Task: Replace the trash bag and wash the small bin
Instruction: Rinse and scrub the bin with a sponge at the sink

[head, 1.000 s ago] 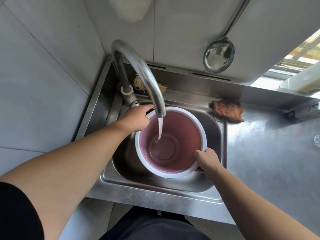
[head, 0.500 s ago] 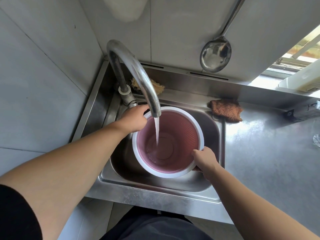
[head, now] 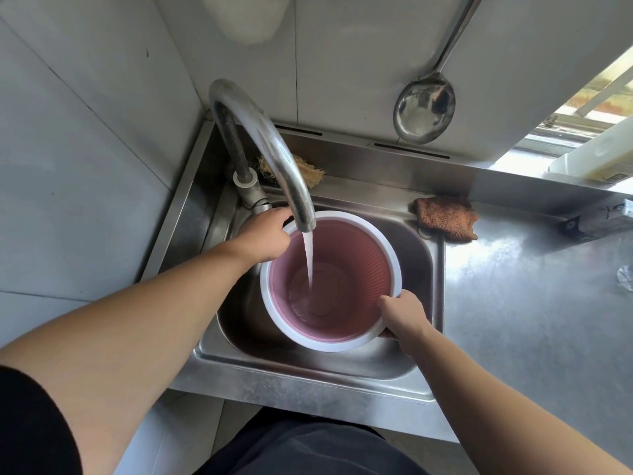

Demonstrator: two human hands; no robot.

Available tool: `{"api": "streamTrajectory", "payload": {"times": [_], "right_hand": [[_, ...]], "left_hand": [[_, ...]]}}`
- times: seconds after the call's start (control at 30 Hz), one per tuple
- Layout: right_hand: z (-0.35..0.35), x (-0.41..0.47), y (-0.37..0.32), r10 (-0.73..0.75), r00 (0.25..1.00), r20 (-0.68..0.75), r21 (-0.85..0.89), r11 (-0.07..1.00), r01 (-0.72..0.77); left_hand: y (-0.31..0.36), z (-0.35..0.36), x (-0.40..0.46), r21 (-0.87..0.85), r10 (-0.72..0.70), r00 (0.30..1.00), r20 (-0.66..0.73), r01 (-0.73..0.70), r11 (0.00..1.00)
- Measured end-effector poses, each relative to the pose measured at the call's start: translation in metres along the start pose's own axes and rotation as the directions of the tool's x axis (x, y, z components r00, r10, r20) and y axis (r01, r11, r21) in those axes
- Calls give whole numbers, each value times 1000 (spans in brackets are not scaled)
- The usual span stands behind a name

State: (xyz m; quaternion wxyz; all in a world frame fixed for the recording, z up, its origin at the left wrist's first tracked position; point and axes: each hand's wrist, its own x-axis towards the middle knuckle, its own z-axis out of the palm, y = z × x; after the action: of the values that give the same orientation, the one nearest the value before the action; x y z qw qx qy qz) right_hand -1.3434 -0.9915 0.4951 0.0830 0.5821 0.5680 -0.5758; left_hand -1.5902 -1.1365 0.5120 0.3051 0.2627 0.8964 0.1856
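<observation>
Small pink bin (head: 337, 269), white-rimmed, upright in steel sink (head: 308, 371) under running faucet (head: 270, 149); shallow water pooling inside. Left hand (head: 263, 236) and right hand (head: 404, 311) grip opposite rim edges, fingers curled over.

One bin (head: 339, 303), two cloths (head: 445, 217).

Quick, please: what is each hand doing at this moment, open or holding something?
Left hand: grips the far-left rim of the small bin.
Right hand: grips the bin's near-right rim.
</observation>
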Motion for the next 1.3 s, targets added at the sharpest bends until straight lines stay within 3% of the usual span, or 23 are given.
{"api": "streamTrajectory", "payload": {"times": [1.3], "right_hand": [[1,1,-1,6,1000,5,-6,1000,-6]], "left_hand": [[4,-4,-7,35,16,1000,20,-17,999]]}}
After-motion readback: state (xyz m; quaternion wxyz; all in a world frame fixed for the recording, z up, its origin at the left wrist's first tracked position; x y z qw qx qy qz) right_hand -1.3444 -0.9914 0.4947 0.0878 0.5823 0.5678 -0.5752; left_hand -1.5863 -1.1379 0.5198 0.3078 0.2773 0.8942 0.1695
